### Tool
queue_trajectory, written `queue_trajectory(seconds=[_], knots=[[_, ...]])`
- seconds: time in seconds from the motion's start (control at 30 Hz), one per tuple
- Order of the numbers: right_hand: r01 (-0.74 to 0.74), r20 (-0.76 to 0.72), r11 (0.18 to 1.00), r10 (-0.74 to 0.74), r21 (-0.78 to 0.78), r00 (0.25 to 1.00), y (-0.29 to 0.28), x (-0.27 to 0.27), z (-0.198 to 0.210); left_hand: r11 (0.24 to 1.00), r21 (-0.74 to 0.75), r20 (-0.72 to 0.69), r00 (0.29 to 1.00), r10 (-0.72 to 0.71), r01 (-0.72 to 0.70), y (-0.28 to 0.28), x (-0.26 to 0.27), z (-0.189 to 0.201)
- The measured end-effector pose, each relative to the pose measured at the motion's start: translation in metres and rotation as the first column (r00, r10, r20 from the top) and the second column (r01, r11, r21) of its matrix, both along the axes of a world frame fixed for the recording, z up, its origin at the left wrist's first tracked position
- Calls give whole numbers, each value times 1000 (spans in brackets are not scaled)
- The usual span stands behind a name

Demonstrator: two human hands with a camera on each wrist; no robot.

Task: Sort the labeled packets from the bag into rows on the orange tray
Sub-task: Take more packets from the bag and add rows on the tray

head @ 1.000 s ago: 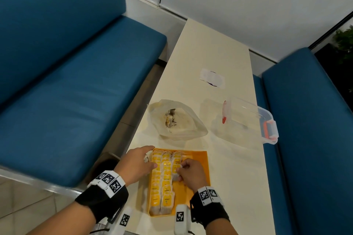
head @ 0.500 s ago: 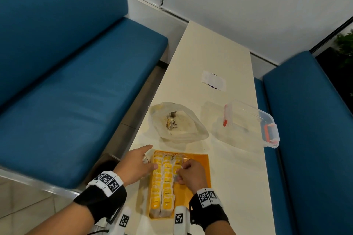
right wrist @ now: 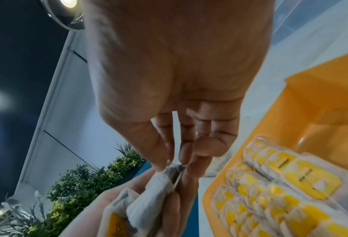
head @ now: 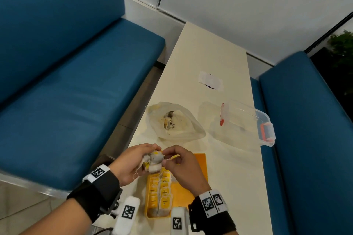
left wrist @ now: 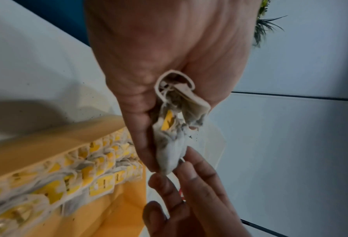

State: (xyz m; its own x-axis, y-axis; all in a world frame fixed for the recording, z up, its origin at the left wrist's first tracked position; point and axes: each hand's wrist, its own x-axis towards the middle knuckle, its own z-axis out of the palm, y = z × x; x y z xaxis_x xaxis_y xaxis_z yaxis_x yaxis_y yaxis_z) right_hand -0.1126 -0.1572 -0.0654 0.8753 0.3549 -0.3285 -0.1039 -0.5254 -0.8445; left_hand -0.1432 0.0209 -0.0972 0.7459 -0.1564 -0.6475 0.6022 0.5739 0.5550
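Above the orange tray [head: 199, 166], a clump of packets [head: 153, 160] is gripped by the left hand [head: 131, 164]. One packet is pinched by the right hand [head: 183, 168]. Tangled strings could drag others loose.

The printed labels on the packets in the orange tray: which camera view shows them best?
The right wrist view: labels are sharp enough to show lettering. In the left wrist view the labels are blurred; in the head view the labels are too small to read.
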Motion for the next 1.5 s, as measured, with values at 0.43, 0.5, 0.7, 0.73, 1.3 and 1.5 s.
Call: queue_trajectory(seconds=[0.43,0.5,0.7,0.73,1.3,1.5], knots=[[91,90,996,-89,-20,992,-4,-13,-11,994,-43,-52,994,100,-102,-9,-3,-14],[32,174,997,-20,-69,985,0,-16,-11,991,-70,-57,992,111,-115,-11,-2,-12],[69,191,991,-46,-116,981,9,-19,-21,975,-136,-65,984,166,-173,-12,-1,-7],[81,173,990,-60,-115,983,9,-19,-21,972,-146,-64,982,177,-184,-12,-1,-7],[252,-171,968,-248,3,953,12,-14,-24,942,-157,40,951,306,-297,-24,-1,-3],[194,-71,981,-195,-18,978,1,-10,-27,916,-147,58,921,385,-373,-13,7,-2]])
